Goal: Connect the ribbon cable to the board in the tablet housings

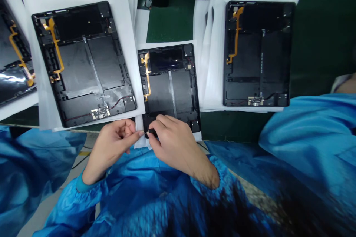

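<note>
In front of me lies an open black tablet housing (185, 85), with an orange flex cable (148, 77) along its left side and a pale strip (172, 92) down the middle. My right hand (175, 142) is over its lower edge, thumb and fingers pinched on a small black piece (152, 132). Just left of that, at the housing's lower left corner, my left hand (112, 142) is closed, its thumb tip close to the right thumb. Whatever the left fingers hold is too small or hidden to name. The right hand covers much of the housing's lower end.
A larger-looking open housing (80, 66) rests on white foam sheets (119, 3) at left, another housing (250, 52) on a stack at right. Part of one more housing (11, 63) shows at far left. Blue-sleeved people (314, 129) sit on both sides of the green table (169, 26).
</note>
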Action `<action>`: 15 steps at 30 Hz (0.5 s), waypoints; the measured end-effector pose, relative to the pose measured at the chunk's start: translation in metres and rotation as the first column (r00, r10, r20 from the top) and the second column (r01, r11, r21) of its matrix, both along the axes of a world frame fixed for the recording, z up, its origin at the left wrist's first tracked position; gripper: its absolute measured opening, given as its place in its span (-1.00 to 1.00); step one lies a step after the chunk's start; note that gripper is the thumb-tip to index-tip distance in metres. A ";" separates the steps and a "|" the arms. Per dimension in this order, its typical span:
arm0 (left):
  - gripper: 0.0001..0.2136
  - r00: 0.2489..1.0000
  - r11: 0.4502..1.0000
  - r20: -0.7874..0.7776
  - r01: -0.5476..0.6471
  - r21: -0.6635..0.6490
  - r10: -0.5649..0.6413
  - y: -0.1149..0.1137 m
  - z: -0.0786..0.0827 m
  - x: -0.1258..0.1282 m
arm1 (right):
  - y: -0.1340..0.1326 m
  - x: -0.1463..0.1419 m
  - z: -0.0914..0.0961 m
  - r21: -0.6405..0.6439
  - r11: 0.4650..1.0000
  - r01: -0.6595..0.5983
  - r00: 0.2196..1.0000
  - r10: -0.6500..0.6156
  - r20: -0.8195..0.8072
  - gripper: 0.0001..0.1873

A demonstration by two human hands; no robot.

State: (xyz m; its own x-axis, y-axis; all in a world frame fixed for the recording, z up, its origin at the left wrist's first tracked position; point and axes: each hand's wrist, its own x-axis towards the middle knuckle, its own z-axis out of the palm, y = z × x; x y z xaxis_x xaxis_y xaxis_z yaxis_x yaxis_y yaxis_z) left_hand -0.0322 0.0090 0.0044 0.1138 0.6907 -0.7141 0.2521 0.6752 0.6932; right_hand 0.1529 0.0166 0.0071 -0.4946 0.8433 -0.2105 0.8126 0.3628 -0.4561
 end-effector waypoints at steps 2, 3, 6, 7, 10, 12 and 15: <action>-0.65 1.000 1.000 0.006 -0.011 0.003 0.011 0.001 0.000 -0.001 | 0.000 0.000 -0.001 0.010 1.000 -0.001 1.000 0.001 0.000 -0.85; -0.66 1.000 1.000 -0.001 -0.011 0.009 0.011 0.001 0.000 -0.001 | 0.000 0.000 -0.001 0.017 1.000 -0.003 1.000 0.003 0.000 -0.85; -0.67 1.000 1.000 -0.012 -0.004 0.024 0.004 0.000 -0.001 -0.001 | 0.000 0.000 -0.003 0.043 0.999 0.000 1.000 0.000 -0.003 -0.85; -0.67 1.000 1.000 -0.012 0.000 0.025 0.000 0.000 -0.001 -0.001 | 0.000 0.000 -0.003 0.049 0.999 0.000 1.000 0.000 -0.003 -0.85; -0.66 1.000 1.000 -0.016 0.009 0.024 -0.009 -0.002 -0.004 -0.001 | 0.000 0.000 -0.003 0.058 0.998 0.001 1.000 -0.001 0.001 -0.85; -0.67 1.000 1.000 -0.028 0.006 0.024 -0.005 -0.002 -0.005 -0.001 | 0.000 0.000 -0.003 0.072 0.997 0.002 1.000 -0.001 -0.004 -0.85; -0.67 0.999 1.000 -0.037 -0.007 0.029 0.009 -0.002 -0.006 0.000 | 0.000 0.001 -0.004 0.099 0.995 0.009 1.000 -0.008 -0.017 -0.85</action>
